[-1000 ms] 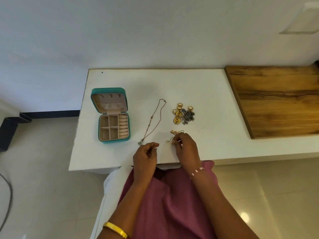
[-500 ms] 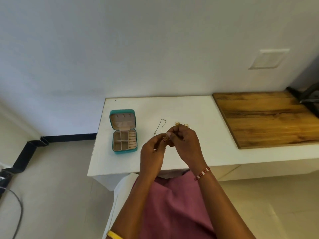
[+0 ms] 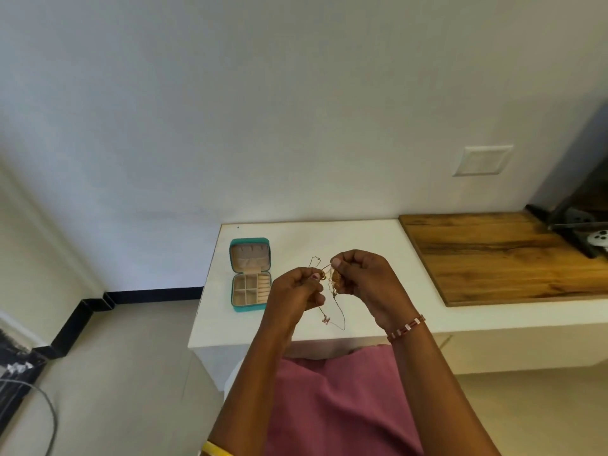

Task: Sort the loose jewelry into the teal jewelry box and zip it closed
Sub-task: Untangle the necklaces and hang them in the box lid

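The teal jewelry box (image 3: 250, 274) lies open on the left of the white table (image 3: 368, 238), lid up, beige compartments showing. Both hands are raised above the table, to the right of the box. My left hand (image 3: 296, 292) pinches one end of a thin gold chain necklace (image 3: 339, 311), and my right hand (image 3: 362, 281) pinches its other end near a gold pendant. The chain hangs in a loop below my hands. A second long chain (image 3: 315, 261) on the table peeks out behind my hands. The pile of rings and earrings is hidden by my right hand.
A wooden board (image 3: 500, 255) covers the right part of the table. A dark stand with white controllers (image 3: 589, 232) sits at the far right. The wall rises directly behind the table. A black cable (image 3: 46, 409) lies on the floor at the left.
Both hands lifted the small gold chain off the table and now hold it stretched between them. The camera tilted up, so more wall shows.
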{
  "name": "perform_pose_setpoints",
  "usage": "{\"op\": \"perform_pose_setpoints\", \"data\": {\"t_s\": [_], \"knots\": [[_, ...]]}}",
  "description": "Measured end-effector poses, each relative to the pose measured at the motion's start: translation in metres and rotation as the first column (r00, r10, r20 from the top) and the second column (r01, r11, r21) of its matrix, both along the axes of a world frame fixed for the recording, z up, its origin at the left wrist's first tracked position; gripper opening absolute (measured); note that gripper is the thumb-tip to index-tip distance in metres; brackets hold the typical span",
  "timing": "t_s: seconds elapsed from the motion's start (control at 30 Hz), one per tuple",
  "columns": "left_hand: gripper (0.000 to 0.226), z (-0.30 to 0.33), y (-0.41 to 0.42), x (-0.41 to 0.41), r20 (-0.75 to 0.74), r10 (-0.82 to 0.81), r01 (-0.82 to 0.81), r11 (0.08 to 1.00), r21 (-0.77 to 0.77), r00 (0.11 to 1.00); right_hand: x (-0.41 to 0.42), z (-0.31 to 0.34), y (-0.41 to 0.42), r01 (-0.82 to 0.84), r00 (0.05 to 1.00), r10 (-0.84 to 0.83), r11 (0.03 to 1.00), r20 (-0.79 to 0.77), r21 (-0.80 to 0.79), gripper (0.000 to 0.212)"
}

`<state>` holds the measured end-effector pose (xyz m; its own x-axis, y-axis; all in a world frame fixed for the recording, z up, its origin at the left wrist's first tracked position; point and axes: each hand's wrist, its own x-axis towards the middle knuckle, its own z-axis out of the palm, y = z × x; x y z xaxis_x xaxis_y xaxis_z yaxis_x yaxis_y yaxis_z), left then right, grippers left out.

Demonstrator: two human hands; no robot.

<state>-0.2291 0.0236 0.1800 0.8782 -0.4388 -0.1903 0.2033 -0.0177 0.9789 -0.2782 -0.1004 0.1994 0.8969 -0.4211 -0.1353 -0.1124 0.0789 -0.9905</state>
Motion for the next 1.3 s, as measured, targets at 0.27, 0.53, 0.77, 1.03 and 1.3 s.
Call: {"op": "perform_pose_setpoints", "data": {"t_s": [0.27, 0.53, 0.77, 1.03, 1.3], "knots": [[0.023, 0.012, 0.002, -0.002, -0.225, -0.172, 0.147, 0.982, -0.121, 0.959, -0.007, -0.004, 0.003, -0.022, 0.999, 0.036, 0.894, -0.022, 0.447, 0.012], [0.033, 0.002, 0.003, 0.003, -0.415, -0.220, 0.155, 0.971, -0.185, 0.883, -0.007, -0.018, 0.000, 0.036, 0.999, -0.005, 0.672, -0.044, 0.740, 0.016], [0.043, -0.006, 0.008, 0.011, -0.451, -0.260, 0.173, 0.959, -0.226, 0.854, -0.004, -0.038, -0.007, 0.096, 0.995, -0.057, 0.672, -0.078, 0.734, 0.018], [0.036, -0.017, 0.005, 0.022, -0.413, -0.220, 0.186, 0.975, -0.120, 0.884, 0.008, -0.056, -0.010, 0.218, 0.976, -0.144, 0.672, -0.164, 0.708, 0.017], [0.024, -0.035, 0.000, 0.044, -0.283, -0.137, 0.178, 0.976, 0.124, 0.949, 0.034, -0.063, -0.026, 0.322, 0.946, -0.220, 0.721, -0.238, 0.613, 0.020]]}}
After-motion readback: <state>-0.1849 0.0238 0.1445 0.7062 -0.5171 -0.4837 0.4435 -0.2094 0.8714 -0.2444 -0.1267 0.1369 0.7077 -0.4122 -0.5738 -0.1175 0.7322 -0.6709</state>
